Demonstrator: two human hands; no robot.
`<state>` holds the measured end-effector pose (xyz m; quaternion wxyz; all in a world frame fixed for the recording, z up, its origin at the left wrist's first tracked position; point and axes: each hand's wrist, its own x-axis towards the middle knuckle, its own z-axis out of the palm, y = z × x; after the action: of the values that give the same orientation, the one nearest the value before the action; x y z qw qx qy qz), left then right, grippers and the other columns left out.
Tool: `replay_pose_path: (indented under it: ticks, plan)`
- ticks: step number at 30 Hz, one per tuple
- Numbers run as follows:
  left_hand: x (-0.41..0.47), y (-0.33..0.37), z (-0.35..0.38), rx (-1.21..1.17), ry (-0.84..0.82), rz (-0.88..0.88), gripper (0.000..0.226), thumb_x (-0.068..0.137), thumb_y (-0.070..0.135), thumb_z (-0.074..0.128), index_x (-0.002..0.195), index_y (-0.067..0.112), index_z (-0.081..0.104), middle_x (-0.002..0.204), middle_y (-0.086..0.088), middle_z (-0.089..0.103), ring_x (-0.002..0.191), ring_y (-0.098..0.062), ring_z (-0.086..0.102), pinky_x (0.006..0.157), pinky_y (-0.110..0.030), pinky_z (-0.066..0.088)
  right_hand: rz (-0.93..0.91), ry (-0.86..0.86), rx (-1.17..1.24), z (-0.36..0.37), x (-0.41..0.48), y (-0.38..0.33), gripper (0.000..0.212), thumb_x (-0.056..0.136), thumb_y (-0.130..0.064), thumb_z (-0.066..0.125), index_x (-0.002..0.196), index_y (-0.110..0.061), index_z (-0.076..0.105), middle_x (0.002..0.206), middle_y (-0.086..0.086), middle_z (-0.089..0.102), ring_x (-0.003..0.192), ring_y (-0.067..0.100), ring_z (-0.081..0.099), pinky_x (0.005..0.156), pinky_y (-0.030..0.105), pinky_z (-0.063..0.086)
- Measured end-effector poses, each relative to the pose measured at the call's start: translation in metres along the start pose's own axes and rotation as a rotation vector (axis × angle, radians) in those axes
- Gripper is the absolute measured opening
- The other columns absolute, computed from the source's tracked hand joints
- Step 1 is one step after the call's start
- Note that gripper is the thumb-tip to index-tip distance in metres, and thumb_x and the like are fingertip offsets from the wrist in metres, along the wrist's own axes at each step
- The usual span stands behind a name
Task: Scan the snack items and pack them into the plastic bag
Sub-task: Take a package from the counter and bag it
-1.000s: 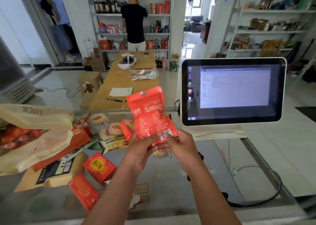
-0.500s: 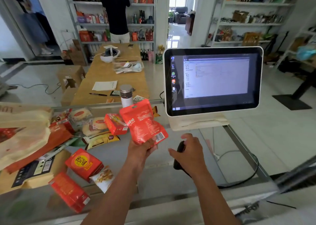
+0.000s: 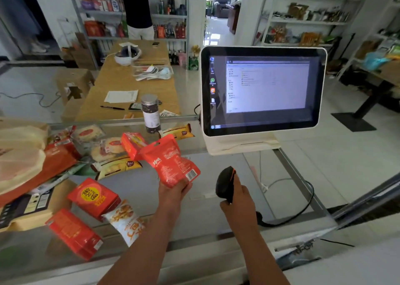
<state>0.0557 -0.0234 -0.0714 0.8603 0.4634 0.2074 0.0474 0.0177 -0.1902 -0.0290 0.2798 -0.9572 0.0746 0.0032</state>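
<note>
My left hand [image 3: 173,192] grips a red snack pouch [image 3: 170,161] by its lower edge, tilted, with its barcode turned to the right. My right hand [image 3: 238,198] holds a black barcode scanner [image 3: 225,182] raised off the glass counter, its head facing the pouch a short gap away. The beige plastic bag [image 3: 19,152] lies at the far left with red packs inside. Loose snacks lie between: red boxes [image 3: 93,196], a white-orange packet [image 3: 126,222], round cakes [image 3: 108,148] and yellow bars [image 3: 118,166].
A white touchscreen terminal [image 3: 263,92] stands at the right rear of the glass counter [image 3: 216,217]. A dark jar [image 3: 150,113] stands behind the snacks. The scanner cable [image 3: 303,207] loops right. A person stands at shelves beyond a wooden table [image 3: 129,85].
My right hand let go of the pouch, reached down to the scanner and lifted it toward the pouch. The left hand lowered the pouch and kept hold of it.
</note>
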Motion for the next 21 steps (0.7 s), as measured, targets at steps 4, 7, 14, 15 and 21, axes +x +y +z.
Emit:
replay_pose_path:
  ticks: [4,7,14,15,21]
  plan:
    - [-0.002,0.000,0.001,0.032,-0.048,0.043,0.058,0.083,-0.005,0.066,0.129,0.024,0.048,0.118,-0.007,0.062,0.107,-0.023,0.063,0.076,-0.030,0.059,-0.080,0.053,0.153,-0.030,0.001,-0.003,0.053,0.078,-0.022,0.071,0.126,-0.018,0.049,0.090,-0.003,0.063,0.084,0.011,0.060,0.085,0.027,0.051]
    - [-0.003,-0.003,0.003,0.117,-0.074,0.061,0.050,0.085,-0.005,0.066,0.114,0.033,0.051,0.114,-0.005,0.063,0.104,-0.022,0.064,0.081,-0.034,0.058,-0.091,0.024,0.235,-0.048,0.001,-0.013,0.043,0.073,-0.021,0.073,0.113,-0.021,0.056,0.085,-0.006,0.063,0.079,0.008,0.060,0.073,0.021,0.050]
    - [-0.002,-0.007,0.003,0.183,-0.054,0.071,0.056,0.086,0.000,0.068,0.134,0.019,0.046,0.120,-0.009,0.062,0.105,-0.022,0.065,0.080,-0.033,0.059,-0.054,-0.062,0.349,-0.048,-0.001,-0.018,0.043,0.072,-0.020,0.074,0.111,-0.022,0.058,0.090,-0.007,0.063,0.084,0.008,0.060,0.074,0.022,0.050]
    - [-0.001,-0.007,0.003,0.179,-0.052,0.073,0.055,0.086,0.000,0.068,0.133,0.019,0.046,0.120,-0.009,0.062,0.105,-0.021,0.065,0.080,-0.033,0.059,-0.043,-0.068,0.366,-0.048,0.000,-0.017,0.042,0.073,-0.020,0.074,0.111,-0.021,0.057,0.091,-0.006,0.064,0.085,0.009,0.061,0.075,0.025,0.052]
    - [0.003,-0.011,0.001,0.146,-0.049,0.072,0.056,0.085,-0.003,0.067,0.134,0.014,0.046,0.119,-0.012,0.062,0.107,-0.026,0.065,0.075,-0.030,0.059,-0.016,-0.087,0.417,-0.049,0.002,-0.014,0.039,0.075,-0.021,0.072,0.111,-0.021,0.059,0.090,-0.003,0.066,0.081,0.013,0.064,0.072,0.028,0.056]
